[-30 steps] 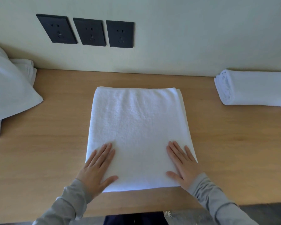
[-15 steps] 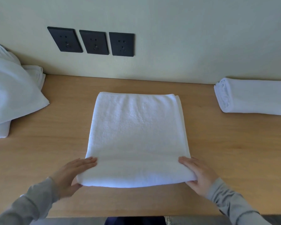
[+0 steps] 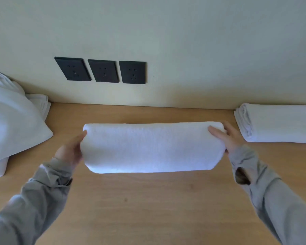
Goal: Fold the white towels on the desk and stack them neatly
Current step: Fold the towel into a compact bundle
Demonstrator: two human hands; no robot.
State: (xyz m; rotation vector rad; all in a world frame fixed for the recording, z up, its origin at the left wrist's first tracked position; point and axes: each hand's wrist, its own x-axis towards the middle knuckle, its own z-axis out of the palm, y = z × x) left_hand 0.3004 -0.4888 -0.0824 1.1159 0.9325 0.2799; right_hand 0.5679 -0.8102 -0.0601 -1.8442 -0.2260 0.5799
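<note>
The white towel (image 3: 152,147), folded into a thick band, is sitting over the middle of the table (image 3: 148,206); whether it is resting or hanging just clear, I cannot tell. Being held only at its ends, it is risking a sag in the middle, with layers sliding apart, should either grip be loosening near the finished towel (image 3: 279,124). The left hand (image 3: 69,151) is clasping the left end, the right hand (image 3: 228,137) the right end, thumb lying on top, both arms reaching forward
</note>
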